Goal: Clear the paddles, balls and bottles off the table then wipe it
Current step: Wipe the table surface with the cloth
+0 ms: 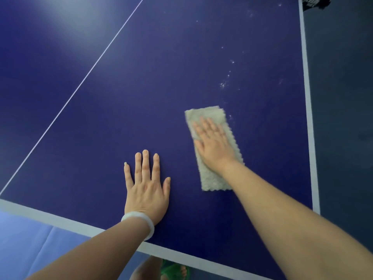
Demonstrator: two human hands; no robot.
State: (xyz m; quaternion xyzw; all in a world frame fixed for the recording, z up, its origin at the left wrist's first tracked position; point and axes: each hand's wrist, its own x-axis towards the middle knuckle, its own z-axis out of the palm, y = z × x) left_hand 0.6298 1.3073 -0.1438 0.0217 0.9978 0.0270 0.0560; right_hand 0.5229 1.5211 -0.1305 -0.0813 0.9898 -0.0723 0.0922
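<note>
— Blue table-tennis table (171, 63), seen from above. Where's the grip?
— My right hand (213, 144) presses flat, fingers straight and close together, on the pale cloth (212, 178) lying on the tabletop. Left of the cloth, my left hand (146, 190) rests palm down, fingers spread, white bracelet (140, 220) at the wrist. Beyond the cloth, wet specks (224, 84) glisten.

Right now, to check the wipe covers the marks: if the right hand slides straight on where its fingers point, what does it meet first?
Likely only bare table: the right hand, pressing the cloth, points up and slightly left, so it seems to pass left of the white marks.
</note>
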